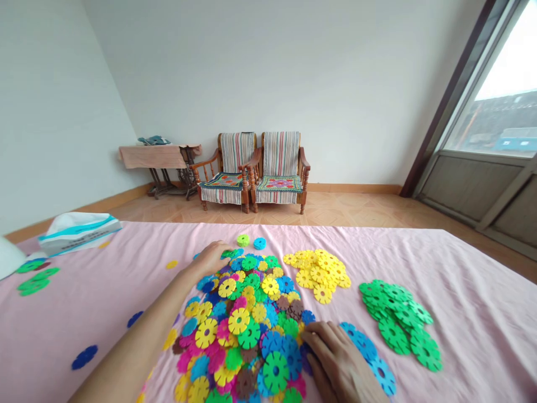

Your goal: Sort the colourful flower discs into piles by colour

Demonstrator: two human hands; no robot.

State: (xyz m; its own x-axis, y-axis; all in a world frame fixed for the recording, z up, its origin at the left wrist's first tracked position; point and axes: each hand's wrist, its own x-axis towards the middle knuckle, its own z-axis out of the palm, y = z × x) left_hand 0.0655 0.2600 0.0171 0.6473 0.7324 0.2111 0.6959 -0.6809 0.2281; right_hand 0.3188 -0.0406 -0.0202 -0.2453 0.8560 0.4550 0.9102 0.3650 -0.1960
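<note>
Pink sheet (470, 313): colourful plastic flower discs (239, 330) heaped; left hand (210, 260), right hand (339, 358) at edge, grips open.

A pale pink cotton sheet (470, 313) carries a heap of flower-shaped plastic discs (239, 330) in yellow, green, blue, magenta and brown. To its right lie a yellow disc pile (316, 277), a green disc pile (398, 316) and a blue disc row (367, 347). Far off, a wooden armchair (280, 154) shows cream upholstery with red and teal stripes.
</note>
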